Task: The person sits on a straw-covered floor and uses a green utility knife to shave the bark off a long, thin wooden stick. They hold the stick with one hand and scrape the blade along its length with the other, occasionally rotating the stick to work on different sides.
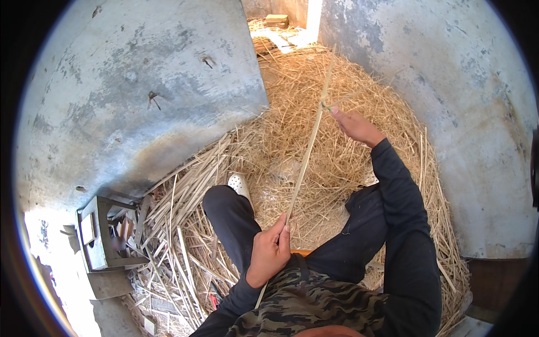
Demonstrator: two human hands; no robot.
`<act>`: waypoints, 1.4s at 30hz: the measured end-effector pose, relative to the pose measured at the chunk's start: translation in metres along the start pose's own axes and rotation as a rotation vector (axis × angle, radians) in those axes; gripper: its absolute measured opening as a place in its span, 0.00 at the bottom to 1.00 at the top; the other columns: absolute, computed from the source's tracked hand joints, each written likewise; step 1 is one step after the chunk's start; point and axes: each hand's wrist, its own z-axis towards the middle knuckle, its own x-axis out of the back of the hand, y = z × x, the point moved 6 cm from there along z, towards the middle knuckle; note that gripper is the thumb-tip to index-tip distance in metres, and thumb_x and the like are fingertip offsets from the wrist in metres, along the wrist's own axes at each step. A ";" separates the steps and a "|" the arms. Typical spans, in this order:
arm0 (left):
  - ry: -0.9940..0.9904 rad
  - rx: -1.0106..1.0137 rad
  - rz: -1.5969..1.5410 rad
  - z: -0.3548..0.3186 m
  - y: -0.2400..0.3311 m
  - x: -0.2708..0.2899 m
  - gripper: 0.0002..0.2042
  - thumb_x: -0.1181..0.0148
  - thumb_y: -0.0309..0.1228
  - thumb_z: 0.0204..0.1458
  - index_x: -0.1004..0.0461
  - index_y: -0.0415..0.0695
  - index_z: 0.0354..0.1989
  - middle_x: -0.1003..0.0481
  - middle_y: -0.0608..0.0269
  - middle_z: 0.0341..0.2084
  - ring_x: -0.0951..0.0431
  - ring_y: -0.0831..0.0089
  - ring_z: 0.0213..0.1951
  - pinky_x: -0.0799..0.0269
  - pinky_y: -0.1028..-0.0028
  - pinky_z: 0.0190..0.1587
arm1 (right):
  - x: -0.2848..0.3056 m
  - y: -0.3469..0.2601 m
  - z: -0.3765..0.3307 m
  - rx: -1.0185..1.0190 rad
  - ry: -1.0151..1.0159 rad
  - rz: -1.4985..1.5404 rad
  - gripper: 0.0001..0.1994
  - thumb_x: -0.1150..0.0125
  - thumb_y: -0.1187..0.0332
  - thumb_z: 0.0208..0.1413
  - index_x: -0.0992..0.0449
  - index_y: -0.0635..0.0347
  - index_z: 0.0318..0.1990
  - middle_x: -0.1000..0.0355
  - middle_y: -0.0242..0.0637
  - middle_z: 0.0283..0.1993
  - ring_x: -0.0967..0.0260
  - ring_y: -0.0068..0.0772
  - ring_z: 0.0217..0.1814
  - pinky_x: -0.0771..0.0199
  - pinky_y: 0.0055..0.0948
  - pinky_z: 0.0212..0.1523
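Note:
A long, pale, flat stalk slants up and away from my lap. My left hand is closed around its lower part, thumb on top, and the tail end runs down past my wrist. Farther off to the right, my right hand is closed beside the upper part of the stalk, its thumb pointing toward it. Something small and green shows at the thumb tip, where a thin strand branches off the stalk. What exactly these fingers pinch is too small to tell.
Loose straw covers the floor around my legs. A heap of longer dry stalks lies to the left, by a small wooden box frame. Worn plaster walls rise on both sides. A brick sits at the bright far opening.

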 end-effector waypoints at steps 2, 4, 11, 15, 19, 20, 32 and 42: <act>0.058 -0.074 0.086 0.000 0.003 0.003 0.15 0.51 0.25 0.59 0.29 0.35 0.53 0.42 0.57 0.13 0.42 0.81 0.15 0.44 0.76 0.19 | 0.002 -0.026 -0.013 0.111 0.238 -0.397 0.34 0.59 0.34 0.59 0.33 0.55 0.17 0.41 0.32 0.12 0.42 0.31 0.13 0.40 0.36 0.17; 0.056 -0.051 0.120 0.000 0.007 0.005 0.15 0.52 0.26 0.60 0.29 0.33 0.53 0.38 0.65 0.15 0.42 0.83 0.18 0.44 0.78 0.22 | 0.003 -0.047 -0.025 0.142 0.379 -0.613 0.31 0.54 0.37 0.57 0.29 0.58 0.20 0.35 0.38 0.14 0.35 0.38 0.16 0.37 0.40 0.19; -0.147 0.294 -0.828 0.005 -0.018 0.008 0.18 0.54 0.31 0.64 0.34 0.32 0.57 0.42 0.76 0.13 0.46 0.86 0.14 0.48 0.81 0.19 | 0.008 -0.038 -0.023 0.175 0.475 -0.521 0.24 0.45 0.44 0.56 0.25 0.58 0.24 0.32 0.39 0.16 0.33 0.40 0.18 0.37 0.40 0.21; -0.009 0.266 -0.851 0.004 -0.024 0.023 0.19 0.55 0.33 0.65 0.36 0.31 0.58 0.45 0.79 0.13 0.49 0.89 0.15 0.51 0.83 0.19 | 0.030 -0.016 -0.014 0.119 0.348 -0.380 0.22 0.42 0.47 0.56 0.25 0.58 0.25 0.36 0.32 0.14 0.40 0.28 0.15 0.42 0.31 0.18; -0.011 0.236 -0.573 0.003 -0.022 0.020 0.17 0.53 0.32 0.64 0.33 0.33 0.56 0.44 0.80 0.14 0.48 0.90 0.16 0.51 0.83 0.20 | 0.026 -0.037 -0.021 0.267 0.540 0.136 0.18 0.36 0.51 0.54 0.23 0.58 0.26 0.44 0.19 0.15 0.50 0.13 0.15 0.49 0.21 0.18; -0.031 0.227 -0.482 0.003 -0.020 0.015 0.17 0.54 0.32 0.64 0.33 0.34 0.56 0.44 0.80 0.15 0.48 0.90 0.16 0.52 0.83 0.20 | 0.014 -0.054 -0.022 0.282 0.530 0.183 0.18 0.36 0.52 0.54 0.22 0.59 0.26 0.42 0.20 0.15 0.49 0.14 0.15 0.49 0.22 0.17; 0.086 -0.055 0.071 0.006 -0.001 0.010 0.15 0.48 0.24 0.58 0.29 0.31 0.51 0.33 0.53 0.15 0.36 0.74 0.15 0.38 0.76 0.22 | -0.026 -0.040 0.015 0.183 0.453 0.359 0.18 0.37 0.57 0.56 0.28 0.63 0.23 0.38 0.27 0.16 0.43 0.19 0.17 0.43 0.26 0.19; -0.020 0.053 0.034 0.004 -0.011 0.018 0.13 0.48 0.25 0.59 0.28 0.30 0.49 0.32 0.58 0.16 0.35 0.81 0.18 0.36 0.78 0.24 | 0.005 -0.029 0.006 0.102 0.070 -0.011 0.16 0.34 0.60 0.52 0.27 0.66 0.27 0.36 0.34 0.19 0.37 0.25 0.22 0.35 0.30 0.25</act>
